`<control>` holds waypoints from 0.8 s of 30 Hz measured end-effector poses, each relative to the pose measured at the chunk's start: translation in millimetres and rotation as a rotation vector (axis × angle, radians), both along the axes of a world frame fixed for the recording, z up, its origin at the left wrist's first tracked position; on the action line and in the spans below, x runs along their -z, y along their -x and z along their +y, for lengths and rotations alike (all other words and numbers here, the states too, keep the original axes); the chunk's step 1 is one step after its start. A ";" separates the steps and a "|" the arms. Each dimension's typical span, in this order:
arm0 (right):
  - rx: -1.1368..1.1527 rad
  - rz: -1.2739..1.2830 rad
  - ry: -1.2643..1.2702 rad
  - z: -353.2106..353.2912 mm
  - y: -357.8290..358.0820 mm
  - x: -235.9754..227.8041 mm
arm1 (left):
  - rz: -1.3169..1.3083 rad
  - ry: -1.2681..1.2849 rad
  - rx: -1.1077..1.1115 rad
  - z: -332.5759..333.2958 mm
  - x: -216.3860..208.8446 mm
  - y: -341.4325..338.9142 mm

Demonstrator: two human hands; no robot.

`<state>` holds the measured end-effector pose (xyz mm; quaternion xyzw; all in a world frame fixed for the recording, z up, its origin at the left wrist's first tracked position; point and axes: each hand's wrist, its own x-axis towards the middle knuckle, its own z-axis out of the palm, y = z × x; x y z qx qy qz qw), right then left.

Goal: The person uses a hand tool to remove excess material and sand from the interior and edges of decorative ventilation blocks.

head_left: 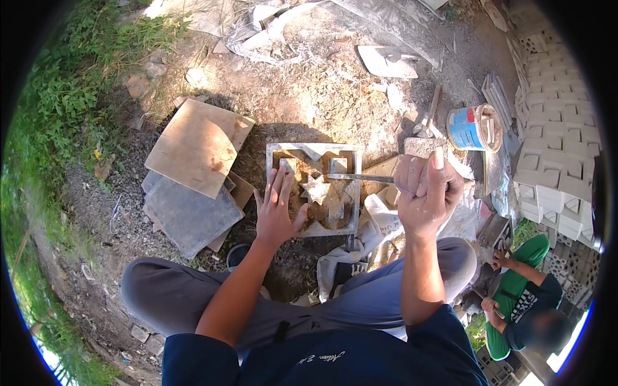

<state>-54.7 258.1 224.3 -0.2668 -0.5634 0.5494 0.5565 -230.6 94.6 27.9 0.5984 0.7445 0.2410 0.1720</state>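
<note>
On the ground before me lies a pale square frame (269,186) with a star-shaped piece (315,190) at its centre and rectangular pieces around it. Brown, soil-like material fills the gaps. My left hand (275,207) lies over the frame's left side, fingers spread, holding nothing. Closed in a fist with the thumb up, my right hand (425,190) grips a thin flat metal bar (360,177). The bar stretches left across the frame's right edge, its tip close to the star. Whether the tip touches anything, I cannot tell.
Left of the frame lie stacked flat boards, a tan one (193,145) over a grey one (193,212). A blue bucket (461,127), a hammer-like tool (430,119) and a white sack (380,222) are at right. Stacked pale blocks (557,141) stand beyond; another person (524,302) sits lower right.
</note>
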 end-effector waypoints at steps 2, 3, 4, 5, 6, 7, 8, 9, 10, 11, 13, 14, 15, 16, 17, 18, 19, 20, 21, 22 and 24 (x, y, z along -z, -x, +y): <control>0.004 -0.006 0.003 -2.2 -0.9 -18.4 | -0.005 0.027 -0.006 3.1 -1.2 -0.4; 0.008 -0.014 0.015 -3.7 0.3 -26.3 | 0.002 0.020 -0.011 1.0 -0.2 0.5; -0.017 0.049 0.061 -3.2 -5.4 -27.2 | 0.014 0.013 -0.010 -1.8 0.6 2.0; -0.028 0.058 0.053 -1.7 -10.0 -23.8 | 0.027 0.006 -0.013 -4.2 1.6 3.3; -0.050 0.116 0.069 1.6 -15.7 -21.7 | 0.023 -0.002 -0.013 -3.4 0.9 2.1; -0.075 0.175 0.085 4.7 -19.6 -21.1 | 0.026 -0.012 -0.019 -2.7 -0.1 0.8; -0.112 0.183 0.095 6.3 -22.2 -21.3 | 0.029 -0.008 -0.016 -1.5 -0.6 -0.5; -0.115 0.186 0.086 5.0 -23.0 -21.0 | 0.032 -0.004 -0.014 -0.3 -1.3 -1.5; -0.123 0.147 0.089 3.7 -23.5 -20.5 | 0.026 -0.002 -0.015 -0.2 -2.6 -2.6; -0.132 0.111 0.096 1.2 -22.1 -20.6 | 0.031 -0.007 -0.018 -1.6 -1.9 -2.6; -0.149 0.147 0.041 -4.1 -16.6 -23.8 | 0.028 -0.001 -0.019 -1.9 -0.7 -1.5; -0.205 0.134 0.064 -4.3 -19.2 -23.7 | 0.028 -0.001 -0.021 -3.3 -0.9 -1.9; -0.261 0.121 0.086 -4.5 -20.4 -23.6 | 0.031 -0.005 -0.022 -3.8 -1.1 -1.8; -0.263 0.122 0.085 -5.3 -15.1 -19.5 | 0.033 -0.010 -0.024 -3.8 -1.3 -1.3; -0.164 0.150 0.224 -6.6 -7.1 -13.7 | 0.028 -0.010 -0.024 -4.1 -1.0 -2.2; -0.063 0.177 0.361 -7.7 -3.5 -11.1 | 0.040 -0.006 -0.022 -4.2 -0.7 -2.0; -0.062 0.173 0.361 -10.9 -7.0 -13.2 | 0.052 -0.001 -0.019 -4.5 -0.5 -3.0; -0.122 0.131 0.281 -15.9 -8.4 -16.2 | 0.058 -0.002 -0.022 -5.6 0.8 -1.4; -0.182 0.089 0.201 -20.5 -9.3 -20.4 | 0.052 -0.001 -0.017 -7.1 2.0 -1.1; -0.218 0.095 0.121 -23.2 -11.0 -27.8 | 0.046 -0.001 -0.012 -8.0 3.5 0.8; -0.073 0.106 0.227 -20.2 -8.6 -20.5 | 0.022 0.024 -0.009 -4.0 -3.0 -3.7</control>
